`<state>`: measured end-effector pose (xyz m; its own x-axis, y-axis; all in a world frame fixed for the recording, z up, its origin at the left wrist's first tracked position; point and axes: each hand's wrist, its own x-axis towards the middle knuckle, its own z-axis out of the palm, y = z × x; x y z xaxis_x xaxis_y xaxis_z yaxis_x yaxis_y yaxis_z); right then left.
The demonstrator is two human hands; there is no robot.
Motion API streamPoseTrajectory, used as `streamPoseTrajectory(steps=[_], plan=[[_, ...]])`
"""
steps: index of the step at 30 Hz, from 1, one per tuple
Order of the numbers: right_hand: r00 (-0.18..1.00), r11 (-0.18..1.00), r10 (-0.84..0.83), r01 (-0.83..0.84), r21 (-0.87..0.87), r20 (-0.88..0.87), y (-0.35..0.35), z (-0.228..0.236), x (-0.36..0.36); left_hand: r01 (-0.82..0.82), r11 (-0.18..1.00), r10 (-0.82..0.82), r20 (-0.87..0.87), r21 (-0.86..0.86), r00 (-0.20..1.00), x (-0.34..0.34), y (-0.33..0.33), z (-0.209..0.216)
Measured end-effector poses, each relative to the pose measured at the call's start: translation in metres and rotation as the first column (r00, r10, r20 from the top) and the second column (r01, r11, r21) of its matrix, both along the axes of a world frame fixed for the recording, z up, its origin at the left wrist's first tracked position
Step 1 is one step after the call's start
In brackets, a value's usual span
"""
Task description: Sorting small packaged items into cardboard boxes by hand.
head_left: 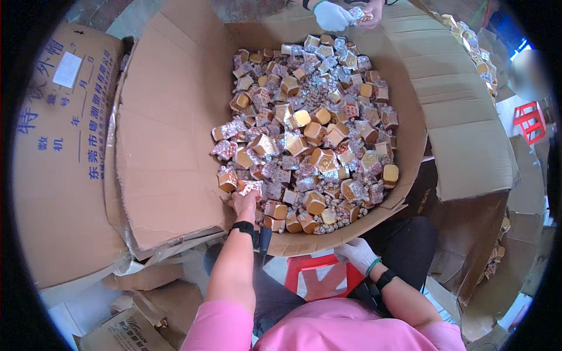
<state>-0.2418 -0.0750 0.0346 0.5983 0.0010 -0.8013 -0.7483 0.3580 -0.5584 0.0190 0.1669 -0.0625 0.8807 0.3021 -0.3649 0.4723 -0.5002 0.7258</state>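
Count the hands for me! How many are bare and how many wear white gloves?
Bare hands: 2 (the person's left hand, holding a red-and-white piece; one co-worker's hand)
White-gloved hands: 2 (the person's right hand, by the edge of the cardboard box; another co-worker's hand)
Total: 4

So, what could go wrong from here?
The left hand is bare among angular gold pieces, so it might get scratched. They lie in a jumbled pile, so moving the reddish piece could send neighbours sliding. Across the box, another person's bare hand holds a small piece near the rim; if dropped, it might land outside.
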Motion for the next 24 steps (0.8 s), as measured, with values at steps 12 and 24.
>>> streamPoseTrajectory(steps=[12,24], plan=[[0.914,0.992,0.018,-0.068,0.109,0.406,-0.005,0.021,-0.012,-0.202,0.187,-0.255,-0.246,-0.961,0.935,-0.076,-0.034,0.164],[0.878,0.951,-0.296,0.232,0.207,0.377,0.02,0.093,0.022,-0.211,0.173,-0.546,-0.272,-0.962,0.793,-0.175,-0.045,0.187]])
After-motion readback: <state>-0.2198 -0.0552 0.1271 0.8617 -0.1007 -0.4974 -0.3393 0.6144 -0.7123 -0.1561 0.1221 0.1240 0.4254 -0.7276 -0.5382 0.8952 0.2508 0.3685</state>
